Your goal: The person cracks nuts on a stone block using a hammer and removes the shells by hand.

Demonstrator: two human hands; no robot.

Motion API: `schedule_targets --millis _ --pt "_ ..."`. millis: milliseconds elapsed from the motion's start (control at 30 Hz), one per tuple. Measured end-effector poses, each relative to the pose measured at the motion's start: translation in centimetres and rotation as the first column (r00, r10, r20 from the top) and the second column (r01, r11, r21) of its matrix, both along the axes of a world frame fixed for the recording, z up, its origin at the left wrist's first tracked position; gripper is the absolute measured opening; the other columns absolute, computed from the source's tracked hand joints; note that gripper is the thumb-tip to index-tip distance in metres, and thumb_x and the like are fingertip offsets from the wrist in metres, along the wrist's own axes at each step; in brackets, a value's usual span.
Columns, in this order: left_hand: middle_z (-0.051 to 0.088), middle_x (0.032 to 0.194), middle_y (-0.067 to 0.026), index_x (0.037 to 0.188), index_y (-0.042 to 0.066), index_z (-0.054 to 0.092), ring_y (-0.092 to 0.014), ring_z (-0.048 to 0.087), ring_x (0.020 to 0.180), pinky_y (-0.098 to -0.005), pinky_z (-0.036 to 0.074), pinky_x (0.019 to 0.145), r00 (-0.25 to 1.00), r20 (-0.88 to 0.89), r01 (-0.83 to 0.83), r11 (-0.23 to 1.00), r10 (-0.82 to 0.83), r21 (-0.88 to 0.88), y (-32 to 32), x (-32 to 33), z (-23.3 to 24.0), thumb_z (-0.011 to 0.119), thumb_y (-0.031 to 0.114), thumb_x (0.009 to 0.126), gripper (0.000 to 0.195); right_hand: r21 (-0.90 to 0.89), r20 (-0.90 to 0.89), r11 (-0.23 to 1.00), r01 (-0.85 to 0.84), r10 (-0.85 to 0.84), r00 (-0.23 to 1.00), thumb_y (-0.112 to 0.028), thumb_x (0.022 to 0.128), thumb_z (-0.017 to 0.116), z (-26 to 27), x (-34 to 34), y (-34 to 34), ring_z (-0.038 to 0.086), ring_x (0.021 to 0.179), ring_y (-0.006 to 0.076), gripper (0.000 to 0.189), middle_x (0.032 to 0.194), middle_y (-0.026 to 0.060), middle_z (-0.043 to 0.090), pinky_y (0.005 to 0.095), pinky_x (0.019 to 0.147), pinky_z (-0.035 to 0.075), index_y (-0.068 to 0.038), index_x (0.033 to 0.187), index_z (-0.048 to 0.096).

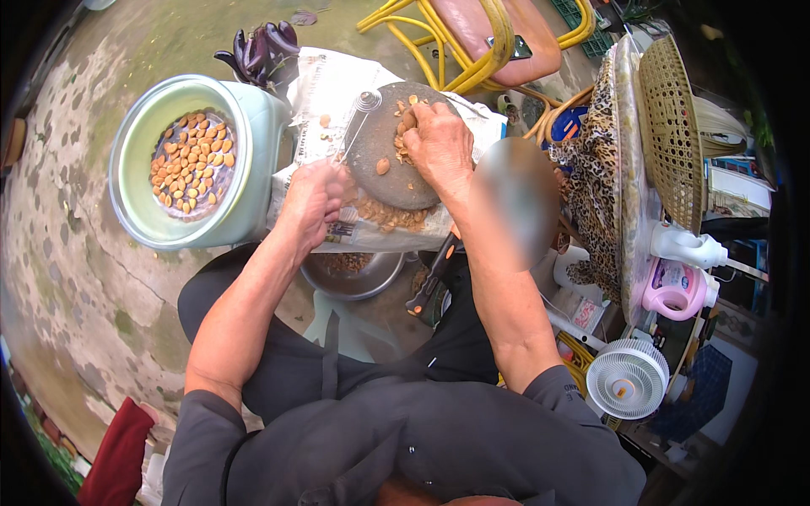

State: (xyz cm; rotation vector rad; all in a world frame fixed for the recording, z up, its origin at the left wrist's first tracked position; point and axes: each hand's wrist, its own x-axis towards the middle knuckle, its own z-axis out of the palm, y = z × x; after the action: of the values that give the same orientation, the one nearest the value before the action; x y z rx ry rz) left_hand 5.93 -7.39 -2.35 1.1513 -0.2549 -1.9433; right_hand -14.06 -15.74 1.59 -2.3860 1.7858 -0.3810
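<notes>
My left hand (314, 201) is closed around the wire handle of a coil-headed whisk (367, 102), whose head leans over the left edge of a round grey stone (370, 152). My right hand (441, 140) rests over the stone's upper right, fingers bent around a brown nut (410, 119) among shell pieces. One whole almond-like nut (383, 166) lies alone on the stone. Broken shells (392, 215) are heaped along its near edge, on newspaper (329, 76). To the left, many similar nuts (190, 158) lie inside a pale green tub (130, 161).
Below the newspaper sits a metal bowl (373, 288) with bits inside, beside a black-and-orange tool handle (436, 272). Eggplants (256, 50) lie beyond. A yellow-framed chair (481, 38) holds a phone (520, 48). At right are a leopard-print cloth (591, 190), woven basket (667, 126) and fan (626, 382).
</notes>
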Motion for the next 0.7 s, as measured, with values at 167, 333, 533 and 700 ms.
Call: schedule_targets --millis 167,333,533,700 --pt "0.033 0.058 0.0088 0.083 0.009 0.053 -0.003 0.023 0.045 -0.0206 0.02 0.04 1.0 -0.008 -0.017 1.0 0.018 0.012 0.1 -0.1 -0.1 0.048 0.023 0.1 0.023 -0.029 0.019 0.997 -0.076 0.076 0.997 -0.012 0.077 0.066 -0.3 -0.1 -0.3 0.066 0.081 0.0367 0.018 0.092 0.0167 0.064 0.0477 0.073 0.053 -0.007 0.094 0.066" --pt "0.035 0.059 0.0082 0.092 0.004 0.057 -0.004 0.025 0.045 -0.021 0.021 0.04 1.0 -0.014 -0.02 0.999 0.021 0.036 0.0 -0.1 -0.2 0.046 0.02 0.1 0.021 -0.046 0.039 0.997 -0.061 0.062 0.997 -0.011 0.077 0.065 -0.2 0.1 -0.7 0.066 0.08 0.0371 0.015 0.093 0.0168 0.064 0.0468 0.072 0.053 -0.006 0.09 0.064" --pt "0.035 0.061 0.0072 0.123 -0.001 0.057 -0.005 0.026 0.045 -0.0209 0.024 0.04 0.991 -0.12 -0.05 0.999 0.051 0.016 -0.1 0.2 0.1 0.042 0.014 0.101 0.029 -0.012 0.166 0.985 -0.17 0.17 0.971 -0.013 0.076 0.066 -0.5 1.9 -0.2 0.065 0.081 0.0367 0.016 0.092 0.0162 0.064 0.0465 0.071 0.052 -0.006 0.091 0.063" --pt "0.036 0.062 0.0059 0.132 0.006 0.052 -0.005 0.029 0.046 -0.0205 0.026 0.041 0.982 -0.161 -0.105 0.994 0.099 -0.03 0.0 0.4 0.3 0.04 0.012 0.102 0.033 -0.015 0.113 0.998 -0.059 0.06 0.992 -0.015 0.077 0.066 -0.2 2.1 0.6 0.066 0.083 0.0365 0.019 0.095 0.0172 0.064 0.0456 0.074 0.053 -0.007 0.095 0.065"
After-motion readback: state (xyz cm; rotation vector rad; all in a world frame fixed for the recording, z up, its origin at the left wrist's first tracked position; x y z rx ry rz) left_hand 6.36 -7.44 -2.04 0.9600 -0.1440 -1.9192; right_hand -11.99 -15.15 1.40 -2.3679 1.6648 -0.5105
